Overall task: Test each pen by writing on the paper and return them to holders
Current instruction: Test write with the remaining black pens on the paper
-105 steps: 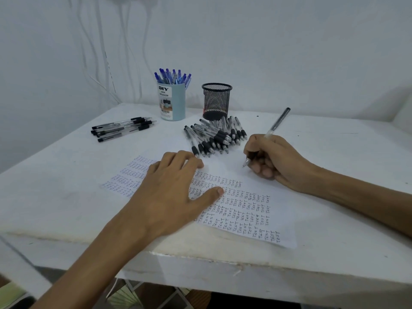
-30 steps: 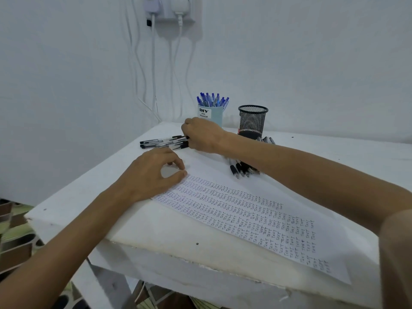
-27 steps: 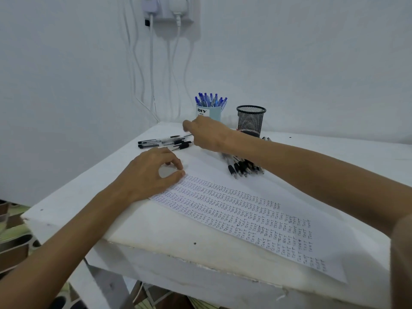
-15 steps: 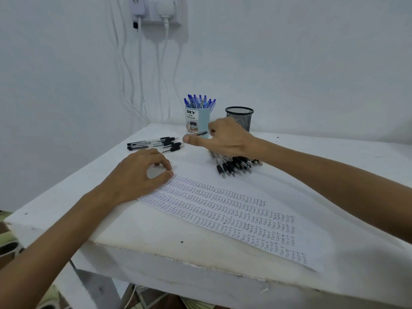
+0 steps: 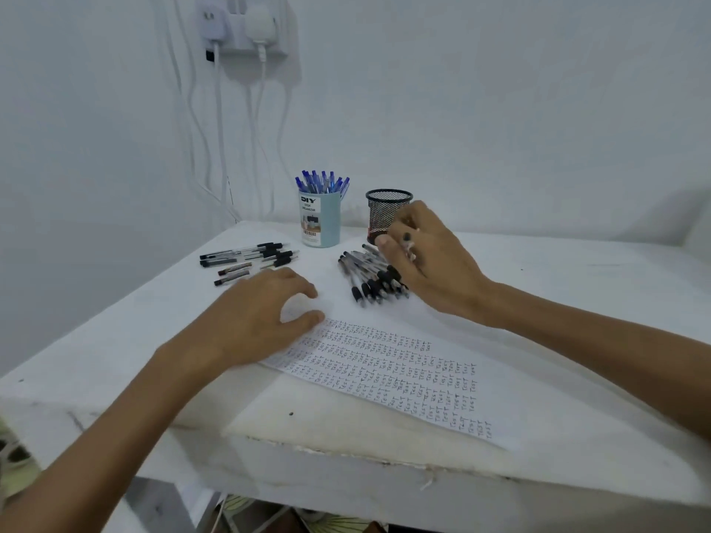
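Left hand: rests on the 10 o'clock corner of the paper, fingers loosely curved, thumb tip and fingertips pressing the sheet flat. It grips nothing.

Right hand: over the pile of black pens, at 12 o'clock from the paper. Fingers are curled narrow. A dark pen end shows between them, so I judge it pinches one black pen. Motion blur hides the rest of the barrel.

Layout: the paper lies on the white worktop, covered in rows of small "TEST" marks, its 5 o'clock corner near the worktop edge. A second loose group of pens lies at 10 o'clock, well apart from the pile. Past the pile, at 12 o'clock, stand a blue holder full of blue pens and, just beside it, a black mesh holder with no pens showing above its rim.

Handling (judgement): the pens look light, stiff and smooth-barrelled, and likely to roll or scatter if the pile is nudged. Lift one by a pinch at mid-barrel, then shift to the dark grip section near the tip for writing. The paper is thin and will slide under the stroke, so the left hand's press is needed.

Progress (judgement): many pens lie outside the holders, so much of the task remains.
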Available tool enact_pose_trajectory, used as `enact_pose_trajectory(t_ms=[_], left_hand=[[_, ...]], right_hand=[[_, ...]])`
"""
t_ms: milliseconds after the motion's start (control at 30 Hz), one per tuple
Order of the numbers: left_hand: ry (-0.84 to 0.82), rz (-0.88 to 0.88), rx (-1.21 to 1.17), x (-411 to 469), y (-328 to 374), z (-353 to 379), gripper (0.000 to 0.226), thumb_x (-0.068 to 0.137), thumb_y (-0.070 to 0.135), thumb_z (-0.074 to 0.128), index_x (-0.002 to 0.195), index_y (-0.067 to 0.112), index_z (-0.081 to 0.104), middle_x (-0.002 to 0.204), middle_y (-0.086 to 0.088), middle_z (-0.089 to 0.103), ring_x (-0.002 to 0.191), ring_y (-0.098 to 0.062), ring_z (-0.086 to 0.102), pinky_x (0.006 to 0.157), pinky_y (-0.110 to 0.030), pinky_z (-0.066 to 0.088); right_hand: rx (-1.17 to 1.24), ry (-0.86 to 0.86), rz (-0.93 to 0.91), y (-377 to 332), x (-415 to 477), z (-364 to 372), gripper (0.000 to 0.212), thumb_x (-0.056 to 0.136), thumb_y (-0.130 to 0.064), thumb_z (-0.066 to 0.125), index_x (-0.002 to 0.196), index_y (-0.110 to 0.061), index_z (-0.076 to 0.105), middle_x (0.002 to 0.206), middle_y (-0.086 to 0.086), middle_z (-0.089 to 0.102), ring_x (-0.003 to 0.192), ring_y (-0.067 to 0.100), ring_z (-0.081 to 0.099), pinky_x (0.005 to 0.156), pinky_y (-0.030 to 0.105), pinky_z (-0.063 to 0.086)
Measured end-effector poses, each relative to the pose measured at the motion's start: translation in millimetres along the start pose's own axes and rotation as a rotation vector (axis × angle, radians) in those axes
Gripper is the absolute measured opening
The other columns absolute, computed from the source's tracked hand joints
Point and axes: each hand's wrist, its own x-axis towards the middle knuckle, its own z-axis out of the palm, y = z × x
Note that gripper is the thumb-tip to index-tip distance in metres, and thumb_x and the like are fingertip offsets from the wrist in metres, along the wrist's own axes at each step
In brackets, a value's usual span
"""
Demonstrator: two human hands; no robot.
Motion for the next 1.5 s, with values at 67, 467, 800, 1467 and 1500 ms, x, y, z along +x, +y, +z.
enact_pose_trajectory(t_ms=[67,467,800,1467,1500], left_hand=[[-0.044,0.040,-0.015,-2,25,6,0.044,0.096,0.063,0.051,0.130,0.035,0.060,0.132,0.019,0.057,0.124,-0.005,0.051,0.104,-0.035,0.044],[0.013,0.128,-0.073,-4,104,47,0.047,0.097,0.063,0.048,0.130,0.032,0.059,0.133,0.019,0.053,0.126,-0.003,0.044,0.104,-0.032,0.040],[0.018,0.112,-0.094,-9,103,51,0.049,0.095,0.069,0.045,0.128,0.035,0.056,0.131,0.022,0.050,0.126,-0.002,0.041,0.106,-0.031,0.036],[-0.002,0.110,-0.058,-9,104,55,0.063,0.088,0.078,0.029,0.129,0.037,0.054,0.130,0.023,0.048,0.125,-0.002,0.041,0.105,-0.031,0.037],[-0.001,0.110,-0.053,-9,104,55,0.064,0.087,0.078,0.027,0.130,0.037,0.054,0.130,0.023,0.048,0.126,-0.002,0.040,0.105,-0.031,0.037]], right_hand=[[-0.008,0.056,0.081,-1,-11,-6,0.037,0.108,-0.043,0.035,0.074,-0.031,0.043,0.086,-0.007,0.047,0.077,0.007,0.050,0.063,0.019,0.036],[0.623,-0.171,0.647,9,-60,-31,0.018,0.098,-0.019,0.065,0.091,-0.005,0.072,0.072,0.012,0.071,0.055,0.021,0.057,0.044,0.026,0.040],[0.729,-0.373,0.591,-5,-68,-46,0.010,0.090,0.009,0.058,0.081,0.006,0.062,0.063,0.020,0.064,0.045,0.017,0.048,0.045,0.024,0.040],[0.631,-0.374,0.473,-6,-69,-41,0.024,0.087,0.008,0.064,0.069,-0.008,0.065,0.055,0.008,0.063,0.052,0.017,0.053,0.055,0.030,0.043],[0.632,-0.376,0.474,-6,-69,-41,0.023,0.087,0.008,0.064,0.069,-0.008,0.065,0.055,0.008,0.063,0.052,0.016,0.054,0.055,0.029,0.043]])
